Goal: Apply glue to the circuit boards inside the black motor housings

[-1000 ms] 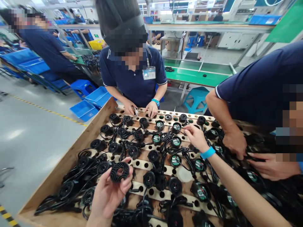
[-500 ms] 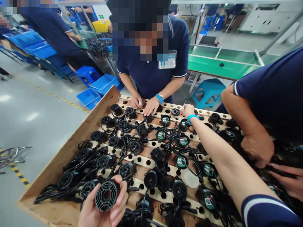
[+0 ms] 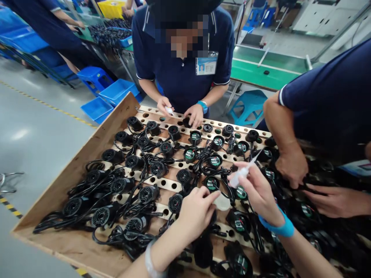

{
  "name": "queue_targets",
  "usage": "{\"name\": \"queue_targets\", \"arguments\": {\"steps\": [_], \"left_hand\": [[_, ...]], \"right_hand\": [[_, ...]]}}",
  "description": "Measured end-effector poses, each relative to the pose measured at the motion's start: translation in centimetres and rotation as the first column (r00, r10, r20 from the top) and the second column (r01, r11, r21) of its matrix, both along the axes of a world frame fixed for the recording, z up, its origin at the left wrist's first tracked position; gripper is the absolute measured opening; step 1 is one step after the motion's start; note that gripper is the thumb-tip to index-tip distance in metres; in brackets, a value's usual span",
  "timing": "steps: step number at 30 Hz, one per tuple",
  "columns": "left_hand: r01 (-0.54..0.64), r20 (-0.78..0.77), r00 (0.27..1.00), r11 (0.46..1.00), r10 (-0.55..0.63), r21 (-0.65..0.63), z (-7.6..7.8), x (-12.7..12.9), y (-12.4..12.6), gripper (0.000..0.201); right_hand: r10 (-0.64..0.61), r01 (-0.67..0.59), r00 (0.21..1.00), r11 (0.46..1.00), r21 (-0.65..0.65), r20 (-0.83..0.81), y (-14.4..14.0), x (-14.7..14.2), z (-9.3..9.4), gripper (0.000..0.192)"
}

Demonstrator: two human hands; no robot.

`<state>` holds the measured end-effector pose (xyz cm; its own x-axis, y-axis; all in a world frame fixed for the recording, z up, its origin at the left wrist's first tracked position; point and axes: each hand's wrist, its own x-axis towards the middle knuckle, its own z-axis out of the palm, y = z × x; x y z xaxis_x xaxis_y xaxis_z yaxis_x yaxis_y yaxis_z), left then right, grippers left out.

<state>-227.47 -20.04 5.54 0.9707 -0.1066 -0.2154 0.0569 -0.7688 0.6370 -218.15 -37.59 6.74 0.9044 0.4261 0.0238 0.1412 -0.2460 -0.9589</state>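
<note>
Right hand [image 3: 258, 189], right of centre, fingers closed round a white bottle [image 3: 239, 178], its thin nozzle [image 3: 256, 156] slanting up and right! Left hand [image 3: 196, 209], lower centre, fingers bent, close by a pale disc [image 3: 223, 202]; whether they grip anything, I can't tell! Beneath, a slatted wooden tray [image 3: 58, 236] crowded with cabled black units [image 3: 147, 194]; grey floor [image 3: 31, 116] far left, blue bins [image 3: 96, 109] upper left, green table [image 3: 252, 73] upper right
</note>
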Motion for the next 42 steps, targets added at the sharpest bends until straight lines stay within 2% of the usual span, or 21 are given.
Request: {"name": "queue_targets", "arguments": {"steps": [2, 3, 5, 7, 10, 12, 15, 18, 20, 22, 25, 28, 30, 33, 36, 38, 40, 42], "left_hand": [[0.163, -0.016, 0.986, 0.958, -0.164, 0.238, -0.4, 1.0, -1.7, 0.051], [0.210, -0.058, 0.978, 0.931, -0.201, 0.298, -0.6, 1.3, -2.3, 0.053], [0.243, -0.139, 0.968, 0.908, -0.207, 0.341, -1.0, 1.7, -3.0, 0.047], [0.218, -0.159, 0.972, 0.921, -0.174, 0.322, -1.6, 1.6, -3.1, 0.037], [0.117, -0.088, 0.991, 0.972, -0.101, 0.206, -2.4, 1.0, -2.7, 0.030], [0.042, -0.053, 0.998, 0.995, -0.037, 0.093, -2.8, 0.4, -2.5, 0.029], [-0.067, -0.044, 0.997, 0.998, 0.066, -0.022, -3.1, -0.4, -1.9, 0.032], [-0.203, -0.052, 0.978, 0.979, 0.201, -0.025, -3.0, -0.8, -0.7, 0.031], [-0.236, -0.061, 0.970, 0.972, 0.236, 0.012, -2.8, -1.0, 0.0, 0.021], [-0.171, -0.037, 0.984, 0.980, 0.176, 0.104, -2.6, -1.0, 0.0, 0.015], [0.075, 0.043, 0.995, 0.955, -0.091, 0.287, -2.3, -0.6, -1.8, 0.026], [0.250, 0.113, 0.939, 0.872, -0.324, 0.421, -2.0, 0.6, -5.1, 0.032], [0.271, 0.114, 0.922, 0.826, -0.371, 0.494, -2.1, 1.9, -7.4, 0.026], [0.285, 0.013, 0.938, 0.794, -0.345, 0.536, -2.5, 4.0, -9.8, 0.024], [0.278, -0.067, 0.956, 0.810, -0.286, 0.516, -2.7, 6.0, -10.2, 0.023], [0.267, -0.077, 0.962, 0.831, -0.263, 0.488, -2.3, 7.2, -9.6, 0.022], [0.261, -0.077, 0.964, 0.846, -0.255, 0.465, -1.2, 8.0, -8.5, 0.021], [0.213, -0.055, 0.976, 0.881, -0.210, 0.422, 0.1, 8.4, -7.4, 0.019]], "right_hand": [[0.021, -0.022, 1.000, 0.999, -0.024, -0.023, -1.8, -1.5, -1.1, 0.038], [0.022, -0.023, 0.998, 1.000, -0.021, -0.054, -2.5, -1.9, -1.8, 0.040], [-0.004, 0.006, 0.986, 1.000, 0.012, -0.165, -3.8, -2.2, -3.0, 0.040], [-0.037, 0.059, 0.959, 0.996, 0.068, -0.282, -4.5, -2.1, -3.9, 0.037], [-0.052, 0.128, 0.910, 0.979, 0.160, -0.411, -4.8, -1.2, -4.4, 0.036], [-0.025, 0.136, 0.871, 0.972, 0.191, -0.491, -4.4, -0.2, -4.3, 0.037], [0.020, 0.120, 0.809, 0.973, 0.198, -0.587, -3.6, 1.6, -4.2, 0.038], [0.063, 0.102, 0.769, 0.970, 0.219, -0.637, -3.2, 3.2, -4.6, 0.033], [0.092, 0.084, 0.758, 0.968, 0.236, -0.646, -3.1, 4.0, -5.1, 0.028], [0.106, 0.074, 0.758, 0.966, 0.246, -0.644, -3.0, 4.4, -5.7, 0.024], [0.101, 0.104, 0.755, 0.957, 0.271, -0.647, -2.7, 4.7, -6.2, 0.019], [0.087, 0.186, 0.726, 0.930, 0.317, -0.682, -2.5, 4.7, -5.9, 0.014], [0.069, 0.207, 0.735, 0.924, 0.321, -0.674, -2.6, 4.7, -5.3, 0.015], [0.033, 0.176, 0.803, 0.941, 0.290, -0.595, -3.1, 4.6, -4.2, 0.018], [0.019, 0.175, 0.831, 0.940, 0.293, -0.556, -4.0, 4.1, -3.1, 0.019], [0.017, 0.220, 0.809, 0.919, 0.328, -0.588, -4.8, 3.5, -2.4, 0.019], [0.026, 0.321, 0.743, 0.863, 0.391, -0.668, -5.8, 2.6, -1.7, 0.017], [0.063, 0.452, 0.656, 0.765, 0.458, -0.752, -6.9, 1.4, -1.0, 0.011]]}}
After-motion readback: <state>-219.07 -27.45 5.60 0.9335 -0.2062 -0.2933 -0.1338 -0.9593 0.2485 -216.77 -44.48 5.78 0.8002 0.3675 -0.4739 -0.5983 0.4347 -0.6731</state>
